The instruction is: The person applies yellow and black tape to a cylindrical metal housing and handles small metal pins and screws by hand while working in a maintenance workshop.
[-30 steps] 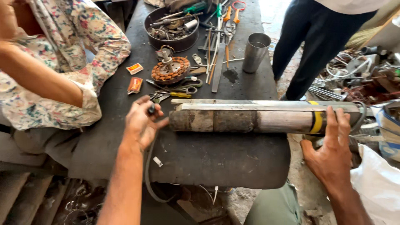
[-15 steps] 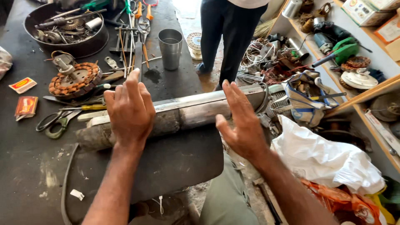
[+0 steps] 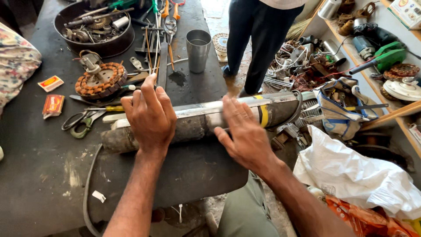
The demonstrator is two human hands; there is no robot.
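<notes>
A long dirty metal cylinder (image 3: 197, 120) with a yellow-and-black band near its right end lies across the dark workbench (image 3: 39, 175), its right end overhanging the edge. My left hand (image 3: 149, 116) rests palm down on top of the cylinder's left half, fingers spread over it. My right hand (image 3: 243, 134) lies flat against the cylinder's middle, fingers extended and slightly blurred. A grey cable (image 3: 87, 184) runs from the cylinder's left end down over the bench front.
On the bench lie a copper-wound stator (image 3: 100, 80), scissors (image 3: 81, 122), a steel cup (image 3: 198, 49), a bowl of parts (image 3: 94, 26), pliers and small cartons. Another person (image 3: 258, 39) stands beyond the bench. A floral sleeve (image 3: 15, 66) is at left. Shelves and bags crowd the right.
Both hands have come onto the cylinder's middle, the right one sliding in from its banded end. The view swung right, and the cylinder now lies more tilted, overhanging the bench.
</notes>
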